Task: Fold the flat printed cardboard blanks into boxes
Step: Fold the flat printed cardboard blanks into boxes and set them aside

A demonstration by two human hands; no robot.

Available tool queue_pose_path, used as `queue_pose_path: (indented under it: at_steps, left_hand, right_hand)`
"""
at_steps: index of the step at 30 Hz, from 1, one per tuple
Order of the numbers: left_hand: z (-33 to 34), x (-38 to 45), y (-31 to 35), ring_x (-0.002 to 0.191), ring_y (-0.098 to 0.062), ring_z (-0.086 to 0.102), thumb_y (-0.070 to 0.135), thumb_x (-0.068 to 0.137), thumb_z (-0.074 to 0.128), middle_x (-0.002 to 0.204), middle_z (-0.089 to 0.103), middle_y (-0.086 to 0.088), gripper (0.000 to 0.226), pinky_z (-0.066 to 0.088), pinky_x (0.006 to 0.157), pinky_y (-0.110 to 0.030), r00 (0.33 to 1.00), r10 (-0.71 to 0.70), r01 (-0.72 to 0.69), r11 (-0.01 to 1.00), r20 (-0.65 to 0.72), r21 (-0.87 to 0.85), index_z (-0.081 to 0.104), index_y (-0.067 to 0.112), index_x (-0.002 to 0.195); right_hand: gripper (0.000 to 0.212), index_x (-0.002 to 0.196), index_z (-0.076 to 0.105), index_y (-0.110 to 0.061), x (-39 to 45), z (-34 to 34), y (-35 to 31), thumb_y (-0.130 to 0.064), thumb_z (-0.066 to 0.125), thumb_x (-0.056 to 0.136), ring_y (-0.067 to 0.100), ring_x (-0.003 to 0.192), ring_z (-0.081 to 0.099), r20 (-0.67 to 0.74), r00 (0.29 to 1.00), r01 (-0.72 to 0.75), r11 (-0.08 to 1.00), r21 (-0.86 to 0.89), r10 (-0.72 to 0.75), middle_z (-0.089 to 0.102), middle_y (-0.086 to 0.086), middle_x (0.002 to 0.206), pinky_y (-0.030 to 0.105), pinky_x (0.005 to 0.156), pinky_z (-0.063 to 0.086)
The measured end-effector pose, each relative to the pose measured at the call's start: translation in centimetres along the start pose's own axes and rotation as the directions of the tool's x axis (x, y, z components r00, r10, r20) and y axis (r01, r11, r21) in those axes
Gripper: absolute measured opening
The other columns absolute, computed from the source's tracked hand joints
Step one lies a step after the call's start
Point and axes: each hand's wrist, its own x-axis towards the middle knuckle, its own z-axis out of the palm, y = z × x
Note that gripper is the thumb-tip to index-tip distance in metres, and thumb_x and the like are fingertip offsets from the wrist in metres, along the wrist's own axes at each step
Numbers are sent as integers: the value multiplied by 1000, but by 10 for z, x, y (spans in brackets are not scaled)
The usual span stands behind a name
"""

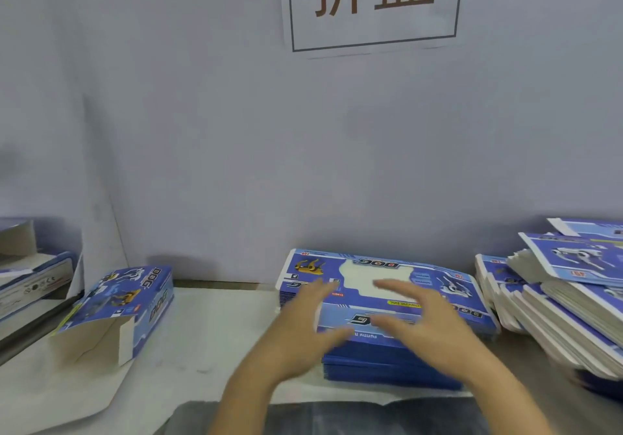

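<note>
A stack of flat blue printed blanks (pixel 377 276) marked DOG lies in front of me on the table. My left hand (pixel 300 330) hovers over the stack's left edge with fingers spread and relaxed, blurred by motion. Over the middle of the top blank is my right hand (pixel 424 326), its fingers spread too and holding nothing. I cannot tell whether either hand touches the cardboard. A folded blue box (pixel 124 303) lies on its side at the left with its end flaps open.
Tall slanted piles of more blanks (pixel 559 303) fill the right side of the table. Finished boxes (pixel 30 276) are stacked at the far left. A grey wall with a paper sign (pixel 371 2) stands right behind the table (pixel 209 330).
</note>
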Motion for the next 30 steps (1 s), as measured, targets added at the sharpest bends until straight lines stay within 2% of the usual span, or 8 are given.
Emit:
queue_pose_path:
  at_steps: [2, 4, 8, 16, 21, 24, 27, 30]
  left_hand:
    - [18, -1, -4, 153, -7, 9, 44, 95, 64, 164, 15, 18, 68, 17, 121, -28, 990, -69, 53, 991, 123, 122, 30, 40, 154]
    - [21, 1, -8, 153, -9, 9, 40, 95, 65, 165, 19, 16, 62, 17, 122, -34, 993, -89, 76, 986, 82, 152, 38, 40, 151]
    - [13, 3, -10, 142, -7, 35, 35, 89, 74, 153, 44, 16, 46, 32, 113, -30, 995, -92, 95, 992, -34, 83, 63, 37, 133]
    - [5, 3, -2, 119, -5, 49, 41, 92, 69, 136, 60, 13, 30, 44, 89, -21, 997, -45, 55, 985, -66, 161, 71, 37, 122]
    - [7, 5, 6, 113, 3, 57, 33, 96, 65, 120, 67, 20, 19, 45, 93, -12, 921, 201, -183, 979, -333, 85, 73, 37, 113]
    - [3, 4, 12, 120, 19, 44, 30, 90, 69, 132, 49, 30, 45, 41, 90, -1, 801, 250, -337, 939, -544, -65, 50, 50, 126]
    - [-8, 3, 11, 120, 15, 45, 31, 88, 70, 127, 49, 25, 49, 41, 83, 1, 675, 116, -341, 925, -729, -168, 44, 39, 128]
    - [-16, 1, 15, 117, 0, 55, 40, 82, 64, 123, 52, 20, 49, 49, 72, -3, 719, -41, -320, 867, -694, -383, 46, 32, 127]
  right_hand:
    - [59, 138, 47, -48, 0, 9, -2, -51, 72, 85, 9, 147, 26, 163, 985, -6, 954, -301, 57, 35, -25, 153, 39, 121, 22]
    - [56, 139, 48, -47, 1, 12, -9, -46, 71, 88, 13, 150, 23, 153, 984, -23, 919, -394, 91, 31, -21, 158, 43, 122, 18]
    - [51, 136, 53, -47, 1, 8, -13, -40, 72, 88, 12, 147, 29, 125, 989, -30, 926, -376, 83, 36, -21, 156, 41, 120, 24]
    - [36, 125, 64, -47, 2, 2, -6, -39, 71, 90, 13, 133, 43, 115, 992, -10, 959, -283, 44, 51, -17, 144, 34, 109, 41]
    - [23, 117, 71, -40, 5, 0, -10, -35, 61, 97, 10, 109, 59, -83, 989, 97, 964, -249, -121, 68, -13, 121, 29, 93, 50]
    - [25, 118, 73, -33, 6, 2, -15, -27, 57, 99, 4, 75, 58, -308, 903, 214, 935, -284, -300, 74, -13, 100, 22, 68, 49]
    - [23, 112, 76, -21, 5, -8, -21, -21, 56, 100, 7, 47, 50, -529, 725, 326, 896, -300, -441, 59, -17, 59, 18, 48, 40]
    - [25, 99, 74, -9, -3, -29, -40, -20, 52, 100, 13, 52, 45, -693, 501, 414, 847, -335, -519, 43, -19, 52, 13, 48, 33]
